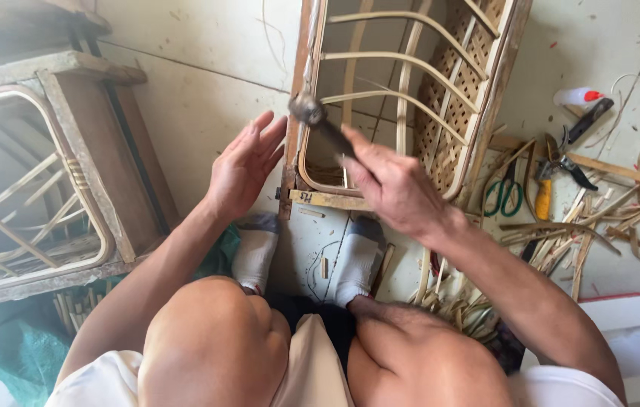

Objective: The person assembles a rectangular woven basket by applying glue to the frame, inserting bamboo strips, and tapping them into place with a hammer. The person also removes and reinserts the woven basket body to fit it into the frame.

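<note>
Pale tan rattan frame (440, 83) (lattice-woven side), green-handled scissors (502, 192), grey-toed white socks (256, 252).

Dark-headed hammer (318, 120) tilts over the upright wooden rattan frame (403, 98).

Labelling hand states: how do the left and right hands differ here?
The right hand is closed around a hammer handle; the left hand is open, fingers spread, holding nothing. The right hand is over the rattan frame; the left hand is beside the frame's left edge. Both are bare.

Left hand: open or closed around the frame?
Open. The left hand has its fingers spread flat beside the wooden frame, gripping nothing.
</note>
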